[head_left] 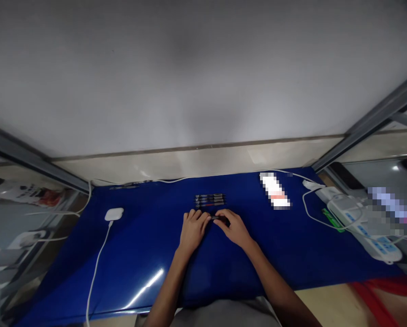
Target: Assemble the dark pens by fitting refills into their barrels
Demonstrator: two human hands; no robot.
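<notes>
A dark pen, mostly covered by my fingers, lies across the space between my two hands low over the table. My left hand is closed around its left end, thumb and fingertips together. At the other end, my right hand pinches it between thumb and fingers. Just beyond my fingertips, several dark pens with clear parts lie side by side in a neat stack of rows, pointing left to right. Whether the held pen is whole or in parts is hidden.
The blue tabletop runs back to a wall. A white earphone case on a cable lies left. A blurred bright phone is at right, near a white power strip and a green packet. Thin dark pens lie back left.
</notes>
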